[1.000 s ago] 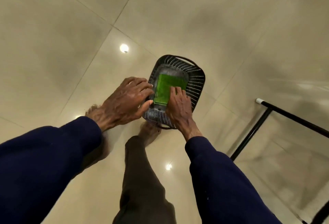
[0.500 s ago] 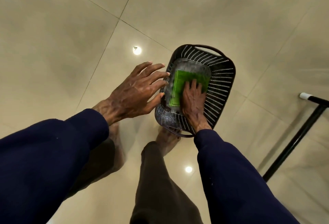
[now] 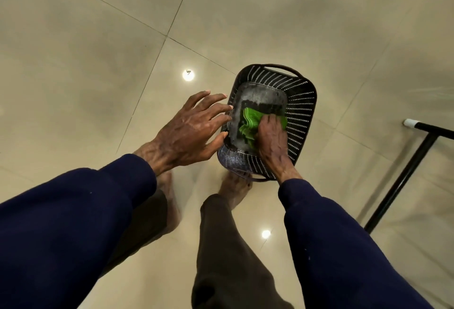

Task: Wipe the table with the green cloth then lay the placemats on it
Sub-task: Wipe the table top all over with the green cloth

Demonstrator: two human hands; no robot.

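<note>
A black slotted plastic basket stands on the tiled floor in front of my feet. Inside it lies the green cloth, now bunched up over a dark flat layer on the basket's bottom. My right hand reaches down into the basket and grips the cloth, its fingers curled into the folds. Beside the basket's left rim, my left hand hovers with spread, straight fingers and holds nothing; its fingertips are close to the rim. No placemat can be clearly told apart.
Glossy beige floor tiles surround the basket. A black metal table leg with a white cap rises at the right edge. My bare feet and dark trouser legs are just below the basket.
The cloth lay flat and folded under my right hand; now it is crumpled as the fingers close on it. My left hand has stayed open beside the rim. The view shifted slightly.
</note>
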